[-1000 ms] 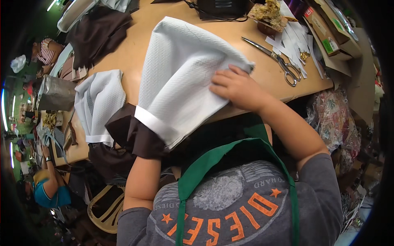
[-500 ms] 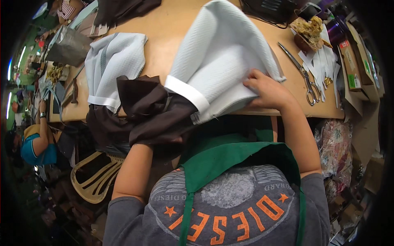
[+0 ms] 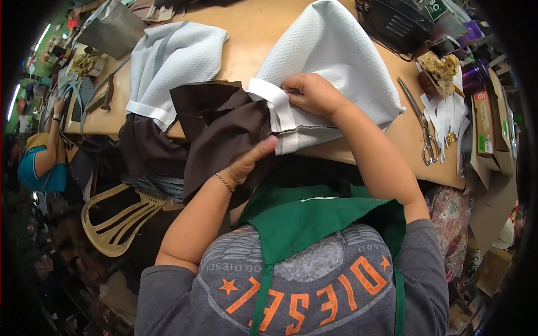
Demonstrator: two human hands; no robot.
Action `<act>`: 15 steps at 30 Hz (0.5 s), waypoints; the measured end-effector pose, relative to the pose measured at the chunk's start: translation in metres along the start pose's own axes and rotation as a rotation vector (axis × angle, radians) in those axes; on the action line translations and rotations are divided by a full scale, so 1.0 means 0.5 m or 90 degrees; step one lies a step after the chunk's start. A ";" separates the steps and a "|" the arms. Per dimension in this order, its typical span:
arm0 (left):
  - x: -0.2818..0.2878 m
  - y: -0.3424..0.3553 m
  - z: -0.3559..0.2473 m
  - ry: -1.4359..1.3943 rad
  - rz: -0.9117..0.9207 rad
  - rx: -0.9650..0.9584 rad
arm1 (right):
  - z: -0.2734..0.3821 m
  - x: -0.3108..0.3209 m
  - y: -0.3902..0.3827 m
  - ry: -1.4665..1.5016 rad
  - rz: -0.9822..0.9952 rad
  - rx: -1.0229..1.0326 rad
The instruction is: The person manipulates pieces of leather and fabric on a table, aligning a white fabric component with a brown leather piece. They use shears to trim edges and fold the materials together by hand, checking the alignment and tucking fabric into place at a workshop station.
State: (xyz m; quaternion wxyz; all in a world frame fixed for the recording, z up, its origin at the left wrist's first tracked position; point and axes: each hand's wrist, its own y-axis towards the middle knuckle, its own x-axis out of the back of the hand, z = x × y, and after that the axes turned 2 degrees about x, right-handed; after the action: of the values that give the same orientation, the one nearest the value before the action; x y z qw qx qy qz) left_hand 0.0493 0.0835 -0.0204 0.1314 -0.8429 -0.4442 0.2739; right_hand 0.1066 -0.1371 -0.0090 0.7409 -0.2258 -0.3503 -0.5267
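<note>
A large white textured fabric piece (image 3: 330, 50) lies spread on the table in front of me, with a smooth white band (image 3: 274, 103) along its near left edge. Dark brown cloth (image 3: 230, 129) joins it at the band and hangs over the table edge. My right hand (image 3: 316, 95) is closed, its curled fingers pinching the white fabric just beside the band. By the band's lower corner is my left hand (image 3: 252, 159), thumb side up and stretched out against the brown cloth. Some of its fingers are hidden.
Another white fabric piece (image 3: 174, 56) with brown cloth lies to the left. At right are metal scissors (image 3: 423, 123), white strips (image 3: 445, 112) and a bowl of yellowish material (image 3: 440, 73). A black machine (image 3: 395, 25) stands behind. A plastic chair (image 3: 120, 218) and a co-worker's arm (image 3: 45, 151) are at left.
My right hand has moved left from the fabric's right side to the band. My left hand has come out from under the brown cloth. The near white edge now lies flatter on the table.
</note>
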 end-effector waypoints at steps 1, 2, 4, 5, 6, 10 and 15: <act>0.001 -0.001 -0.004 0.063 0.029 0.032 | -0.009 -0.007 0.004 -0.010 -0.003 0.024; 0.002 0.002 -0.006 0.101 0.073 0.036 | -0.017 -0.012 0.005 -0.026 0.005 0.027; 0.001 0.015 -0.002 0.120 0.008 0.069 | -0.025 -0.020 0.001 -0.055 -0.002 0.038; 0.000 0.026 0.002 0.120 -0.029 0.056 | -0.025 -0.022 -0.002 -0.069 -0.014 0.046; 0.001 0.037 0.006 0.121 -0.076 0.053 | -0.023 -0.020 -0.005 -0.089 -0.020 0.047; 0.001 0.064 0.023 -0.132 -0.049 0.079 | 0.008 0.018 -0.032 -0.136 -0.122 0.098; -0.003 0.058 0.017 -0.288 0.006 0.173 | 0.069 0.093 -0.142 -0.178 -0.219 0.150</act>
State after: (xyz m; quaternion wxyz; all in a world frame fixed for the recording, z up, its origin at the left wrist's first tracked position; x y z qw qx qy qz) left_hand 0.0636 0.0655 -0.0402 0.1395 -0.7367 -0.4176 0.5133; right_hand 0.0394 -0.1662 0.0464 0.6056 -0.1454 -0.5421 -0.5641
